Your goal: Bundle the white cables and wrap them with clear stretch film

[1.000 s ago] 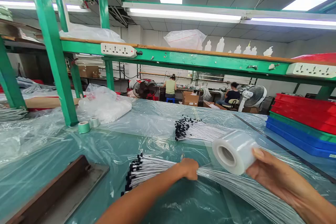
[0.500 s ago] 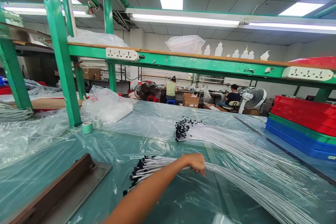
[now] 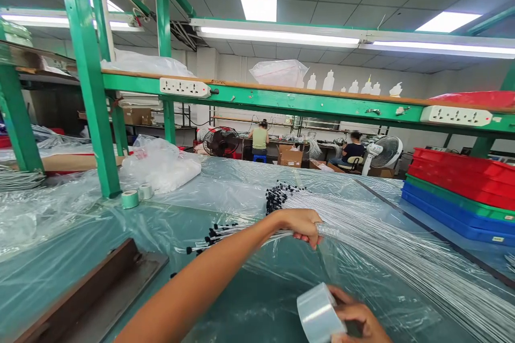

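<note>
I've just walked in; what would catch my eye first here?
Probably the left hand, mid-picture, gripping a bundle of pale wires, and the right hand, lower down, holding a roll of clear film. Red, green and blue stacked trays stand out at the right, and a green shelf runs across above.

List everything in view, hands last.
table: 1, green under plastic, foreground
shelf: 1, green, above table
front cable bundle: 1, whitish, black ends, centre
rear cable bundle: 1, same colours, behind it
film roll: 1, clear, bottom
tape rolls: 2, greenish, left
metal bar: 1, brown, near left
tray stack: 1, red, green, blue, right
plastic bags: several, translucent, table and shelf
bottles: several, white, shelf
power strips: 2, white, shelf front
lights: several, white, overhead
fans: 2, one black, one white, background
boxes: several, brown, background
people: 2, greenish and dark tops, background
left hand: 1, bare, on front cable bundle
right hand: 1, bare, on film roll
</note>
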{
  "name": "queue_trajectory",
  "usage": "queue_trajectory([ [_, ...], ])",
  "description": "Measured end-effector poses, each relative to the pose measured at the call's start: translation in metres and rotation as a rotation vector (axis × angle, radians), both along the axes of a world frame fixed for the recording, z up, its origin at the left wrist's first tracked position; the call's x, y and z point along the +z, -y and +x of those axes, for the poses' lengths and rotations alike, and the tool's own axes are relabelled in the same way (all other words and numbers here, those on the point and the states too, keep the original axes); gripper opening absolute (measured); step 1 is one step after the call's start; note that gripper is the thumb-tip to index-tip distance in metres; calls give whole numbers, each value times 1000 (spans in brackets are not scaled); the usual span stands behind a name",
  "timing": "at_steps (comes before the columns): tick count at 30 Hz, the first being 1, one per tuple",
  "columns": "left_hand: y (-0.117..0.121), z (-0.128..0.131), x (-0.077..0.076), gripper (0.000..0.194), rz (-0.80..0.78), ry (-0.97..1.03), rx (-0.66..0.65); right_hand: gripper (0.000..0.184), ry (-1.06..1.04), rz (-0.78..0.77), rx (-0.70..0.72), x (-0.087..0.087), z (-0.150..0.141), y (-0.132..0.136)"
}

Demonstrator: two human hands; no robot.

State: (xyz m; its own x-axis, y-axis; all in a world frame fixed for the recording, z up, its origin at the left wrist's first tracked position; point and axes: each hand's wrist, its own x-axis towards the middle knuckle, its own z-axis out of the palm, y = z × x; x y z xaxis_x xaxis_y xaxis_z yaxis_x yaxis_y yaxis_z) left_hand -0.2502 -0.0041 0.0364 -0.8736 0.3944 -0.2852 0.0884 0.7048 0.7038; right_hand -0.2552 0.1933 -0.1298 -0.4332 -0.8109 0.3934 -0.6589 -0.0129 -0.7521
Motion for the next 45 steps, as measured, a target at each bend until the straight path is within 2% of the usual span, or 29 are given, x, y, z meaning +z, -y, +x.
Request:
queue_trajectory([
  [3, -7, 7, 3, 12, 0, -28, -18, 32, -159, -7, -122, -2, -17, 0],
  [5, -14, 13, 3, 13, -7, -32, -37, 30, -263, 56, -148, 6, -23, 1],
  [11, -28, 25, 9, 14, -71, -46, -67, 24, -598, 413, -36, 48, -29, 8],
  [15, -25, 29, 16, 13, -88, -83, -40, 34, -736, 476, 24, 61, -32, 5],
  [20, -21, 29, 24, 12, -24, -93, 41, 44, -839, 480, 70, 63, -30, -4],
  [24, -26, 25, 35, 11, -4, -124, 57, 50, -853, 499, 92, 67, -27, -15],
  [29, -29, 20, 59, 12, -52, -170, 86, 40, -826, 522, 163, 89, -27, -25],
  [32, -25, 21, 66, 11, -76, -179, 98, 33, -831, 508, 202, 98, -24, -24],
  [36, -17, 24, 56, 12, -103, -142, 124, 29, -805, 554, 267, 95, -18, -17],
  [39, -11, 26, 44, 13, -108, -115, 147, 39, -762, 562, 285, 91, -20, -17],
  [42, -6, 28, 37, 14, -115, -100, 164, 61, -743, 533, 221, 89, -24, -20],
  [45, -2, 30, 36, 14, -121, -106, 186, 62, -699, 471, 96, 88, -15, -24],
])
